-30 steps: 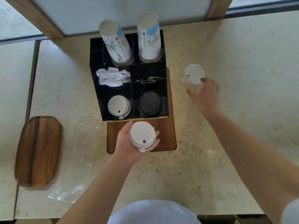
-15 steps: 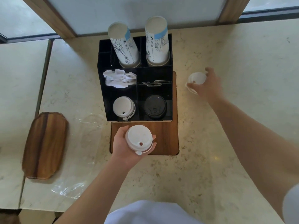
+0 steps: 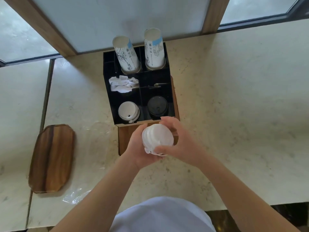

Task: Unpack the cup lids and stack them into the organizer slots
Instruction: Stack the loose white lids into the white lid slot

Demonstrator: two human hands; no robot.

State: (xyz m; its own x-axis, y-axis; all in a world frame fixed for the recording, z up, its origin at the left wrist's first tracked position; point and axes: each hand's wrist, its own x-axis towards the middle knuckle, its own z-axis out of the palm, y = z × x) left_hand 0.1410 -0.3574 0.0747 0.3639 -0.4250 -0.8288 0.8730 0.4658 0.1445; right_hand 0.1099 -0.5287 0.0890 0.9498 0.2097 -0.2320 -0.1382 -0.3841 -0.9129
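Right hand (image 3: 182,141) joined, apparently gripping lids (image 3: 157,138).

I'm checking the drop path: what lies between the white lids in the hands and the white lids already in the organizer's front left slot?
In the head view, only the organizer's low front wall separates the held lid stack from the slotted white lids.
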